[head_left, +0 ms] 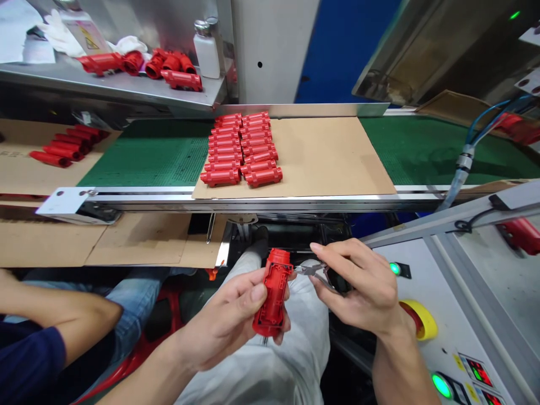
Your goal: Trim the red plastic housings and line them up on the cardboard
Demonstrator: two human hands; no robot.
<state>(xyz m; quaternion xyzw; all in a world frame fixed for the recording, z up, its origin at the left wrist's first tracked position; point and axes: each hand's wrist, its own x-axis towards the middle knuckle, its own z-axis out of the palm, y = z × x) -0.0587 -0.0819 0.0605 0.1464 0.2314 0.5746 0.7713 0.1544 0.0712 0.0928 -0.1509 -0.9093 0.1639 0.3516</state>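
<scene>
My left hand is wrapped round a red plastic housing and holds it upright over my lap. The housing's hollow, ribbed side with a dark edge line faces me. In my right hand is a pair of small metal nippers. Their tips are at the housing's upper right edge; whether they touch it I cannot tell. Beyond my hands, two columns of similar red housings lie on a cardboard sheet.
The cardboard rests on a green conveyor belt. More red parts and a white bottle stand on a metal shelf. A co-worker's arm is at left. A control panel with a yellow-ringed button is at right.
</scene>
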